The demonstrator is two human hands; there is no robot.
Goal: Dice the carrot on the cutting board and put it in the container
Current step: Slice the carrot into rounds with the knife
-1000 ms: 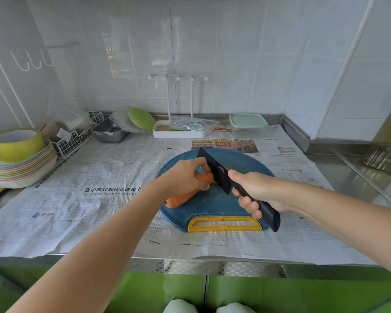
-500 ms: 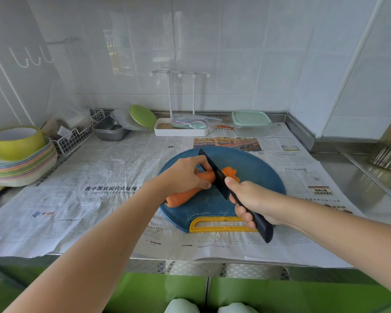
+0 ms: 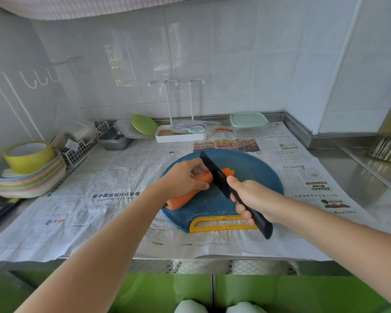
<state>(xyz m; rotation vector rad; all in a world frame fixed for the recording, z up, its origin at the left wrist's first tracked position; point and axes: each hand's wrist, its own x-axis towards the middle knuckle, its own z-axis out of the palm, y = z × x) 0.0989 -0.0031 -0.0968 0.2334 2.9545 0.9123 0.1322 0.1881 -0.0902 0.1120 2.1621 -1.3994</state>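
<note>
The blue cutting board [image 3: 253, 177] lay under both your hands, its yellow handle just below your right fist. The lidded container [image 3: 250, 125] stood well beyond your right hand [image 3: 253, 197], against the back wall and apart from the board.

The carrot [image 3: 183, 198] lay on the board beneath your left hand [image 3: 185, 179]. Its long axis ran from beside your left wrist up and rightward to the blade. Your left fingers curled over it, pinning it down, fingertips just beside the knife [image 3: 212, 170]. Your right hand was wrapped round the black handle, with the blade set across the carrot.

A few cut pieces [image 3: 229, 172] lay just past the blade, ahead of your right thumb. All the uncut length lay on your left hand's side, so I judge that hand had to retreat along the axis.
</note>
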